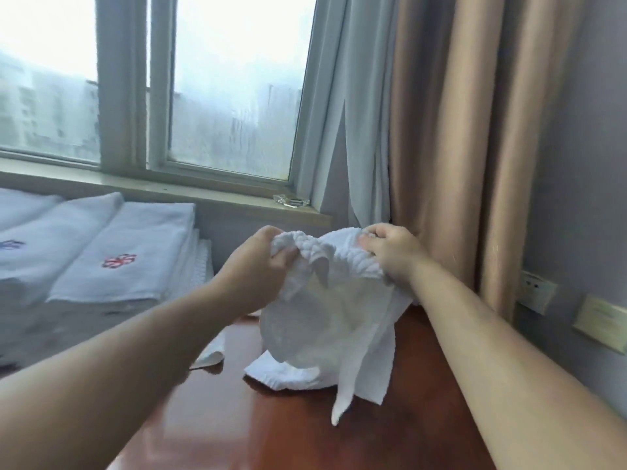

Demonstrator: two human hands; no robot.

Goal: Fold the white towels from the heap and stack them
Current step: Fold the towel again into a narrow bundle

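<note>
A crumpled white towel (pixel 325 320) hangs in the air above the reddish wooden table (pixel 271 425). Its lower corners trail onto the tabletop. My left hand (pixel 261 262) grips the bunched upper edge on the left, and my right hand (pixel 390 252) grips the same edge on the right. To the left stand stacks of folded white towels (pixel 129 252); the top one bears a red embroidered mark, another a blue mark. A small white cloth corner (pixel 210 357) lies on the table below my left forearm.
A window with a sill (pixel 190 195) runs behind the stacks, with a small glass dish (pixel 291 200) on it. Grey sheer and tan curtains (pixel 458 147) hang at the right. Wall sockets (pixel 536 293) sit on the grey wall at right.
</note>
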